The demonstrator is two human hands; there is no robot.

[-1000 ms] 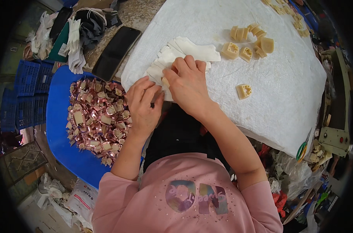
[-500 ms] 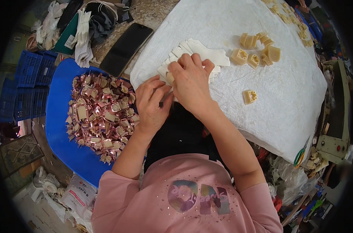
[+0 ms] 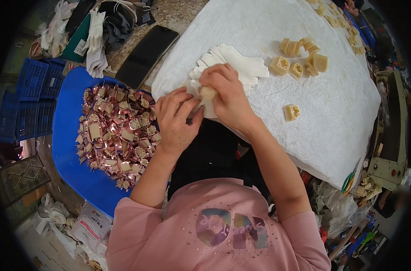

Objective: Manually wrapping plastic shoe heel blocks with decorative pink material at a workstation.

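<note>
My right hand (image 3: 227, 88) is closed round a small beige block (image 3: 208, 92), which it holds over the near end of a fan of flat white cut pieces (image 3: 234, 61). These overlap each other on the white sheet-covered worktop (image 3: 264, 122). My left hand (image 3: 176, 110) has its bent fingers and thumb on the nearest white piece, holding it at the front edge. To the right of the fan stands a group of beige blocks (image 3: 280, 65), some with notched faces. A single beige block (image 3: 291, 112) lies apart, nearer me.
A blue tub (image 3: 74, 171) at my left holds many shiny pink-and-beige parts (image 3: 119, 135). A black phone (image 3: 146, 56) lies on the worn table beside white gloves (image 3: 97, 45). Blue crates (image 3: 36, 79) stand far left. Scissors with coloured handles (image 3: 348, 183) hang at the right edge.
My right hand has drawn back toward me and slightly right, off the fan. The beige block in its grip shows more clearly. My left hand has hardly moved.
</note>
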